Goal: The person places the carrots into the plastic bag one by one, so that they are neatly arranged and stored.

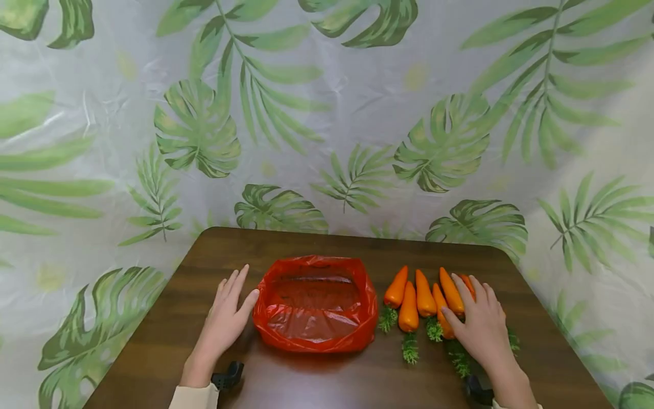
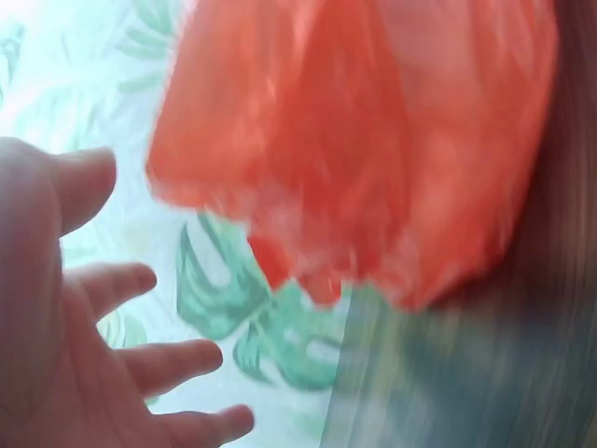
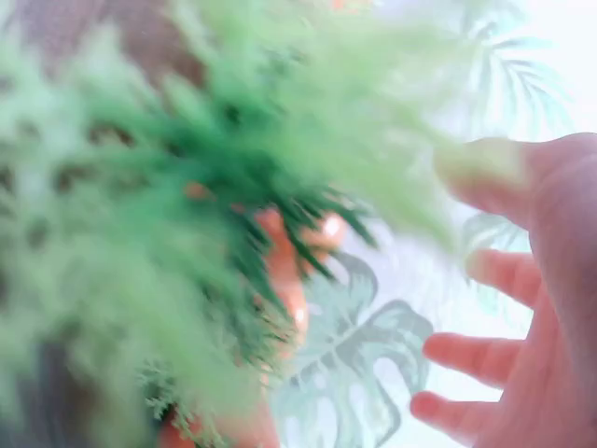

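Observation:
A red plastic bag [image 1: 315, 343] stands on the table with its mouth spread wide. Just left of it, my left hand [image 1: 225, 321] has its fingers straight, the thumb close to the bag's rim. In the left wrist view the bag [image 2: 354, 140] appears beside the left hand [image 2: 112, 345], which holds nothing. Several orange carrots [image 1: 409, 307] with green leafy tops lie right of the bag. My right hand [image 1: 482, 324] is over the rightmost ones, hiding parts of them; contact is unclear. Blurred carrot tops [image 3: 252, 187] fill much of the right wrist view, near the right hand's fingers [image 3: 476, 359].
The dark brown wooden table [image 1: 306, 380] has rounded far corners and ends at a leaf-patterned sheet [image 1: 357, 113] hanging behind it. A black wrist device [image 1: 230, 375] sits at the left wrist, and another [image 1: 477, 391] at the right.

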Action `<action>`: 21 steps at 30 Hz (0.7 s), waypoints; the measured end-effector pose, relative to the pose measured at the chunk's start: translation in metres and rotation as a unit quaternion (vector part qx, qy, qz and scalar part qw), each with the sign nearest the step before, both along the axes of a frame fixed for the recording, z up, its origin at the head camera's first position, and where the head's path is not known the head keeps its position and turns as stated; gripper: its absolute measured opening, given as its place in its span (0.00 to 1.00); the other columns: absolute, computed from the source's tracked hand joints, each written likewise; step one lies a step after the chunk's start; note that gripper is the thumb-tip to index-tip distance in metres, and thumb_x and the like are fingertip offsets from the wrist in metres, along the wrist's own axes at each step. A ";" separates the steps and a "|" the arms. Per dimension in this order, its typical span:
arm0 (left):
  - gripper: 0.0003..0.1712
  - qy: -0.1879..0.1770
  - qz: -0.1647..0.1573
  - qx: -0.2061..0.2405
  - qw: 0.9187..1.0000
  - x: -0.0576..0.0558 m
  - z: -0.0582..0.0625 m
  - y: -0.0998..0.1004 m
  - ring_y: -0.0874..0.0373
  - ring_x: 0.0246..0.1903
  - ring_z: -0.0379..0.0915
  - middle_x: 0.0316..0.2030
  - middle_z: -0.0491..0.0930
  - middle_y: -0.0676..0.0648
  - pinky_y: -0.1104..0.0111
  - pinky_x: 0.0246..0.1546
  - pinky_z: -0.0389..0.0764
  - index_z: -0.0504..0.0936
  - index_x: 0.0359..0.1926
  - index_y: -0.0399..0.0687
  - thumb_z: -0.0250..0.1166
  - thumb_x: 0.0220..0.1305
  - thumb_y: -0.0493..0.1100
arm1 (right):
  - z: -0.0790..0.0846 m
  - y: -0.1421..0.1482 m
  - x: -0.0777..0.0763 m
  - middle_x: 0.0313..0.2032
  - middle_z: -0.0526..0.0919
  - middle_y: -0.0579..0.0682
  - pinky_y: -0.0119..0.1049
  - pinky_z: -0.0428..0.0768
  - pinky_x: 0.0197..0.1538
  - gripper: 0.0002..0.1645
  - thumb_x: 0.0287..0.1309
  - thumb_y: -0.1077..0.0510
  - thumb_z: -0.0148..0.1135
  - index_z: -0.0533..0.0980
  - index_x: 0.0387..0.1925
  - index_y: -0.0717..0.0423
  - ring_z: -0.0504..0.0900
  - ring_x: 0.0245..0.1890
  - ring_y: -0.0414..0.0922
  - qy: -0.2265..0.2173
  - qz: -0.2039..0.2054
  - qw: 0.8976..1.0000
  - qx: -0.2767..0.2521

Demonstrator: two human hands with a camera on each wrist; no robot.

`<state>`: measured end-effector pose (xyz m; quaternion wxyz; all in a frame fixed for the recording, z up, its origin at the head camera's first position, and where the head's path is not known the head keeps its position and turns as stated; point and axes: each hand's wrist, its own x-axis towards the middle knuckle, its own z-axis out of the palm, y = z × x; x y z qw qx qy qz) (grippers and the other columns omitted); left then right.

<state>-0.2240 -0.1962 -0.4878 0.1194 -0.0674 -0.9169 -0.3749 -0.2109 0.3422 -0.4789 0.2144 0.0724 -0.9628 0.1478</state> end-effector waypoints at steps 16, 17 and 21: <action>0.30 -0.011 -0.018 0.160 0.987 0.005 0.010 0.013 0.39 0.65 0.68 0.66 0.72 0.41 0.45 0.57 0.76 0.71 0.71 0.53 0.65 0.70 0.50 | 0.007 0.053 -0.003 0.62 0.66 0.75 0.72 0.72 0.39 0.38 0.69 0.45 0.60 0.63 0.72 0.58 0.68 0.54 0.75 -0.075 -0.039 0.995 -0.047; 0.30 -0.012 -0.020 0.165 0.986 0.004 0.010 0.013 0.39 0.65 0.68 0.66 0.73 0.41 0.46 0.57 0.76 0.72 0.70 0.53 0.65 0.70 0.49 | 0.006 0.057 -0.005 0.61 0.66 0.76 0.72 0.72 0.38 0.38 0.70 0.44 0.59 0.63 0.73 0.58 0.68 0.53 0.76 -0.083 -0.043 0.994 -0.050; 0.29 -0.022 -0.027 0.191 0.981 0.004 0.006 0.014 0.41 0.64 0.71 0.65 0.74 0.42 0.49 0.56 0.77 0.73 0.69 0.51 0.67 0.68 0.43 | -0.003 0.072 -0.005 0.60 0.66 0.78 0.67 0.74 0.34 0.40 0.70 0.41 0.57 0.62 0.73 0.59 0.72 0.49 0.76 -0.122 -0.059 0.989 -0.058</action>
